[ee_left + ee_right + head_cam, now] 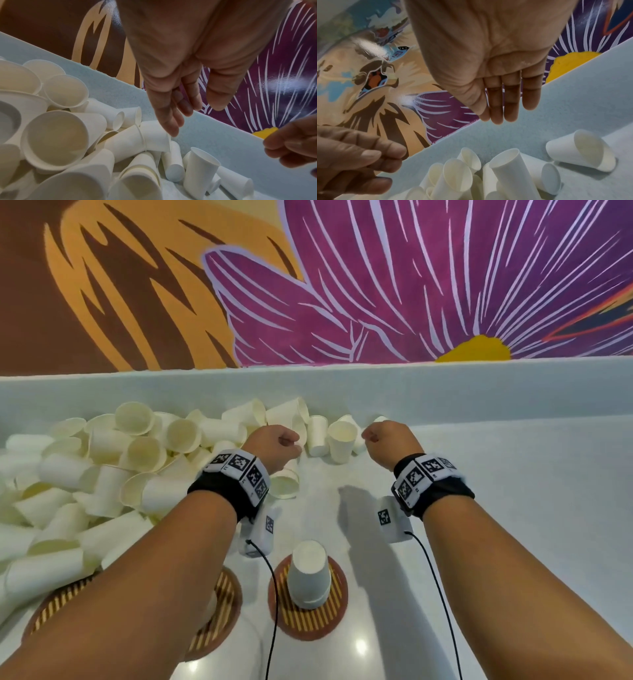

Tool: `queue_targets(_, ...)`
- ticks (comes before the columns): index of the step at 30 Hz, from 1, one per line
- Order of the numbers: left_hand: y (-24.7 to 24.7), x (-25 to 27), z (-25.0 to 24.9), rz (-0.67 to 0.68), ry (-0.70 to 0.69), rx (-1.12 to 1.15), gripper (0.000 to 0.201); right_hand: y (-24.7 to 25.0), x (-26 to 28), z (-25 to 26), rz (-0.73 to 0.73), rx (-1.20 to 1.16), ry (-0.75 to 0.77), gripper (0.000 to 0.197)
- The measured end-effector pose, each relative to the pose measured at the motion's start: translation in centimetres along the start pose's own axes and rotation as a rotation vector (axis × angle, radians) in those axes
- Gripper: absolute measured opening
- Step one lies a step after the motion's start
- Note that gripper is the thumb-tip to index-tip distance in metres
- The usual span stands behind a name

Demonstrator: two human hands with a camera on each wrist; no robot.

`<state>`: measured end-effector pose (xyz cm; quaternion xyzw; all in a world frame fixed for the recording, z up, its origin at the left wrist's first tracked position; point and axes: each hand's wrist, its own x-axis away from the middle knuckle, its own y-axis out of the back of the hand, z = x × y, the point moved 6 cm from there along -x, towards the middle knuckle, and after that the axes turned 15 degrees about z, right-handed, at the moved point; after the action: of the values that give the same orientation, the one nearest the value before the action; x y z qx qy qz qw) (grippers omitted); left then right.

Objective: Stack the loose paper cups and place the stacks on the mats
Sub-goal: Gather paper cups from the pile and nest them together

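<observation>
A heap of loose white paper cups (102, 474) covers the left and back of the counter. One cup (340, 440) stands upright at the heap's right end, between my hands. My left hand (291, 441) hovers just left of it, fingers (171, 119) relaxed and pointing down, holding nothing. My right hand (371, 436) hovers just right of it, fingers (505, 102) straight and empty. Below the right hand are the upright cup (510, 169) and a cup on its side (583, 150). A short upside-down cup stack (308, 573) stands on a round striped mat (308, 625) near me.
A second striped mat (219, 614) lies partly under my left forearm, its left part beneath loose cups. A raised ledge (411, 392) and a painted wall close off the back. The white counter (531, 508) stretches to the right. Cables hang from both wrist cameras.
</observation>
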<state>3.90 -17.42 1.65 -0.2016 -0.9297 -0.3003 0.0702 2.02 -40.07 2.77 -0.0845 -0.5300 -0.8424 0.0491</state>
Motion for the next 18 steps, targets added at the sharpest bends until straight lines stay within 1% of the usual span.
queue_targets(3,0.2,-1.2,0.9,0.029,0.012,-0.027,0.031,-1.5,-1.8,0.3,0.045,0.044,-0.002,0.031)
queue_targets(8,-0.3,-3.1,2.6,0.077,0.029,-0.063,0.034,-5.0,-5.7,0.7,0.155,0.192,0.032,0.032)
queue_targets(11,-0.5,-3.7,2.8,0.090,0.024,-0.130,0.039,-7.0,-7.7,0.4,0.228,0.268,0.033,0.037)
queue_targets(13,-0.8,-4.2,2.9,0.112,0.024,-0.136,0.045,-8.1,-9.0,0.1,0.279,0.308,0.034,0.037)
queue_targets(15,-1.2,-4.6,3.0,0.131,0.014,-0.117,0.051,-8.3,-9.3,0.0,0.291,0.319,0.020,0.035)
queue_targets(18,-2.0,-5.5,3.1,0.149,0.012,-0.069,0.066,-7.4,-9.0,0.6,0.224,0.228,0.039,0.029)
